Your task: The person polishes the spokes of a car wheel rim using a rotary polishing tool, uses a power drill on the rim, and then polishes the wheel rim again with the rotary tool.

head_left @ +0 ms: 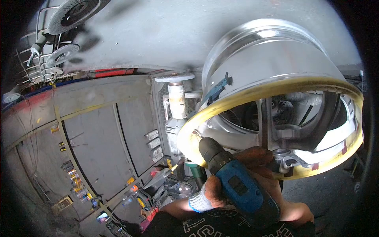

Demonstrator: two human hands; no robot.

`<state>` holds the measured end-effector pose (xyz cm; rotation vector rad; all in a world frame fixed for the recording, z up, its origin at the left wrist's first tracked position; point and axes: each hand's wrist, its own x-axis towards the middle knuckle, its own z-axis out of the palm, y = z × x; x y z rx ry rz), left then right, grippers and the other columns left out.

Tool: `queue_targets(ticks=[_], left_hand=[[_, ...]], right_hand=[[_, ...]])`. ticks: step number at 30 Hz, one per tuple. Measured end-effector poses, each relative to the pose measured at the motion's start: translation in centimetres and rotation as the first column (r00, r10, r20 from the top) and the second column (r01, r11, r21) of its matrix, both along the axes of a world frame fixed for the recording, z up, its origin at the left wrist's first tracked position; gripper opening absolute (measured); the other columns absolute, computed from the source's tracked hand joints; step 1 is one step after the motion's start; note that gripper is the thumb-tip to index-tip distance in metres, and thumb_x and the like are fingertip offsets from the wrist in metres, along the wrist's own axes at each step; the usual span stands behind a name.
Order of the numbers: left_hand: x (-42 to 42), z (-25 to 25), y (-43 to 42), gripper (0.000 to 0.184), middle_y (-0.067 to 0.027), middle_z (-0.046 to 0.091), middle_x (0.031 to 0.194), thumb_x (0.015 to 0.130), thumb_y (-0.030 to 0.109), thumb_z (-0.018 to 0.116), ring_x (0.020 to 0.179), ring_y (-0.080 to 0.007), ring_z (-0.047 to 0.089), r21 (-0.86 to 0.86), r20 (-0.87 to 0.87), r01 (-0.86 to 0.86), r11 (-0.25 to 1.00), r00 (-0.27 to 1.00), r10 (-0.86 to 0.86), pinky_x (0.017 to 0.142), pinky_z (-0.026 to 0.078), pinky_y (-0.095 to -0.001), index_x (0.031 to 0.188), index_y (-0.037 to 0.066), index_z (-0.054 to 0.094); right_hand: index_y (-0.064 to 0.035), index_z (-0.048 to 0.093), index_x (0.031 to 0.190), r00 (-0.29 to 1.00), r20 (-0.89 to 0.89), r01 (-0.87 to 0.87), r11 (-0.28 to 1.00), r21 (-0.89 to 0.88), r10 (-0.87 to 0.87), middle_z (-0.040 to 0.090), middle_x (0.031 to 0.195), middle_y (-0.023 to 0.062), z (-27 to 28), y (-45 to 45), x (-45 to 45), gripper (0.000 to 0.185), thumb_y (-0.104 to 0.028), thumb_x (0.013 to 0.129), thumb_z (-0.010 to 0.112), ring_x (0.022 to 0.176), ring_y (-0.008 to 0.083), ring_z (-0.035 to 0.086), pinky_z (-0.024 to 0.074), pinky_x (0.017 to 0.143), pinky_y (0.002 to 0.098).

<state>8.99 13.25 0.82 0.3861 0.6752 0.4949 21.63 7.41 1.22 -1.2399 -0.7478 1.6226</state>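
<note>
Our right hand [262,170] grips the drill [242,189], wheel [272,59] just past those fingers. Left hand [211,193] touches the drill too, can't tell if gripping.

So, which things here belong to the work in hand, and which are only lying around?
In use:
blue drill, in the gloved left hand and right hand
metal wheel, with the drill pointed at its yellow edge

Seemingly idle:
large grey disc, upper left
bolt-like piece
cluttered pile beside the person
</note>
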Motion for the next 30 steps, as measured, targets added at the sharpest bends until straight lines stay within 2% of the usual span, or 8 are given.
queue_targets(ticks=[2, 3, 6, 18, 20, 30], left_hand=[[0.0, -0.1, 0.0, 0.117, -0.0260, 0.060, 0.128, 0.069, 0.090, 0.041, 0.113, -0.0315, 0.061, 0.004, 0.005, -0.002, 1.000, 1.000, 0.002, 0.099, 0.046, -0.0438, 0.132, -0.007, 0.052], [0.0, -0.1, -0.1, 0.116, -0.0259, 0.060, 0.128, 0.069, 0.090, 0.041, 0.113, -0.0315, 0.061, -0.002, 0.005, 0.005, 1.000, 1.000, -0.005, 0.099, 0.046, -0.0438, 0.132, -0.007, 0.052], [0.1, -0.1, -0.1, 0.115, -0.0257, 0.060, 0.128, 0.070, 0.089, 0.042, 0.113, -0.0313, 0.061, -0.002, 0.014, 0.003, 1.000, 1.000, -0.003, 0.100, 0.046, -0.0438, 0.132, -0.007, 0.052], [-0.2, -0.4, 0.1, 0.112, -0.0250, 0.060, 0.128, 0.071, 0.087, 0.043, 0.114, -0.0307, 0.061, 0.001, 0.027, 0.019, 1.000, 0.999, -0.019, 0.100, 0.045, -0.0435, 0.132, -0.007, 0.052], [-0.3, -0.4, 0.2, 0.111, -0.0249, 0.060, 0.128, 0.071, 0.086, 0.043, 0.114, -0.0306, 0.060, 0.002, 0.027, 0.015, 1.000, 1.000, -0.015, 0.100, 0.045, -0.0435, 0.132, -0.007, 0.052], [-0.3, -0.4, 0.0, 0.109, -0.0243, 0.060, 0.128, 0.073, 0.084, 0.044, 0.114, -0.0302, 0.060, 0.003, 0.045, 0.022, 1.000, 0.999, -0.022, 0.101, 0.045, -0.0433, 0.132, -0.006, 0.052]], right_hand=[[0.0028, 0.056, 0.131, 0.975, 0.191, -0.122, 0.992, 0.023, 0.116, 0.068, 0.110, 0.0198, 0.5, 0.5, 0.9, 0.054, -0.008, 0.080, 0.072, 0.102, 0.0355, 0.068, 0.0511, 0.091, 0.0415], [0.0032, 0.056, 0.131, 0.986, 0.103, -0.137, 0.990, 0.037, 0.133, 0.068, 0.110, 0.0197, -0.1, 0.1, 1.3, 0.053, -0.008, 0.081, 0.072, 0.102, 0.0365, 0.067, 0.0505, 0.091, 0.0423], [0.0036, 0.056, 0.131, 0.988, 0.003, -0.153, 0.986, 0.063, 0.153, 0.068, 0.110, 0.0197, -0.6, 0.1, 1.9, 0.053, -0.007, 0.081, 0.071, 0.102, 0.0372, 0.067, 0.0503, 0.091, 0.0426], [0.0035, 0.051, 0.135, 0.986, 0.054, -0.160, 0.984, 0.083, 0.156, 0.069, 0.108, 0.0207, -0.3, 0.5, 1.8, 0.060, -0.005, 0.080, 0.072, 0.099, 0.0335, 0.070, 0.0548, 0.084, 0.0383], [0.0036, 0.051, 0.135, 0.989, -0.002, -0.145, 0.988, 0.058, 0.145, 0.069, 0.108, 0.0203, -0.4, 0.6, 1.9, 0.059, -0.005, 0.080, 0.072, 0.099, 0.0330, 0.070, 0.0548, 0.084, 0.0382], [0.0030, 0.056, 0.127, 0.987, 0.024, -0.158, 0.979, 0.129, 0.156, 0.068, 0.109, 0.0196, -1.2, 2.1, 1.5, 0.050, -0.005, 0.080, 0.071, 0.102, 0.0333, 0.068, 0.0523, 0.087, 0.0400]])
